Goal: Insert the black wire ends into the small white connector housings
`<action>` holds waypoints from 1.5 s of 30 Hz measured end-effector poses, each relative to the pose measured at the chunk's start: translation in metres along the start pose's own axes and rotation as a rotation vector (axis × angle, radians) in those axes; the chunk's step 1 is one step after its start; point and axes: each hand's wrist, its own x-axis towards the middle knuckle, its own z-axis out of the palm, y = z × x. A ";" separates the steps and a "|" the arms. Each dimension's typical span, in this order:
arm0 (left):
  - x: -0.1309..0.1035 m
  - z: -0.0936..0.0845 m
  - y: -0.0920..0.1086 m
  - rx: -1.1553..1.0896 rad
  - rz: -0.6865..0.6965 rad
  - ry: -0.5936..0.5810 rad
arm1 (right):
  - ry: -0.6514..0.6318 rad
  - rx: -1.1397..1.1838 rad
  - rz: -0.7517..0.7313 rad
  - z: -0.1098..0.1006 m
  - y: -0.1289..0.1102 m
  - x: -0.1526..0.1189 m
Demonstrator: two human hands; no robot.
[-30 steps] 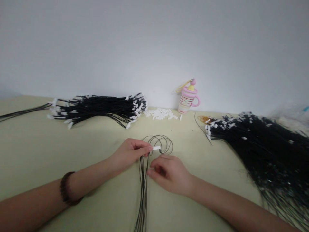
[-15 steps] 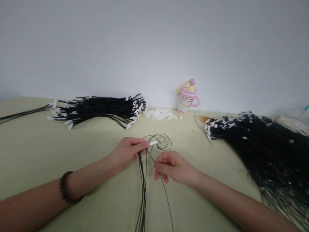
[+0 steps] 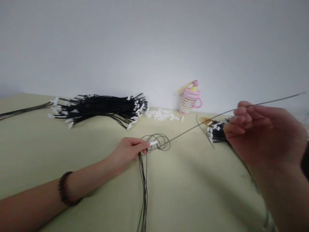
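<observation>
My left hand (image 3: 134, 149) pinches a small white connector (image 3: 153, 143) above the table, with thin black wire looping round it. From beneath those fingers a bundle of black wires (image 3: 144, 193) hangs toward the near edge. Raised at the right, my right hand (image 3: 263, 132) has its thumb and fingers closed on a single black wire (image 3: 193, 128). That wire runs taut and slanting from the loops up to the right hand, and its free end sticks out beyond the thumb. The right forearm and hand cover much of the dark pile behind them.
A heap of black wires with white ends (image 3: 103, 108) lies back left. Loose white connectors (image 3: 162, 114) sit against the wall, beside a pink toy cup (image 3: 189, 100). Another black wire pile (image 3: 217, 132) and an orange coil (image 3: 205, 120) are at the right.
My right hand has swung up and to the right, drawing the single wire out straight. My left hand stays in place with the white connector.
</observation>
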 end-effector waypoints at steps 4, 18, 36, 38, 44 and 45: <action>0.001 0.000 0.000 -0.025 -0.001 -0.006 | 0.081 -0.168 -0.196 0.003 0.032 0.006; 0.003 0.001 -0.004 -0.034 0.000 -0.028 | -0.638 -0.934 0.033 0.016 0.145 -0.062; 0.003 0.000 -0.005 -0.018 -0.006 -0.050 | -0.580 -0.929 0.103 0.015 0.147 -0.059; 0.002 0.001 -0.003 -0.022 -0.020 -0.049 | -0.566 -0.914 0.113 0.015 0.148 -0.060; 0.001 0.003 0.001 -0.056 -0.080 -0.082 | -0.543 -0.882 0.115 0.016 0.148 -0.060; 0.001 0.004 0.001 -0.056 -0.086 -0.079 | -0.541 -0.880 0.123 0.016 0.148 -0.060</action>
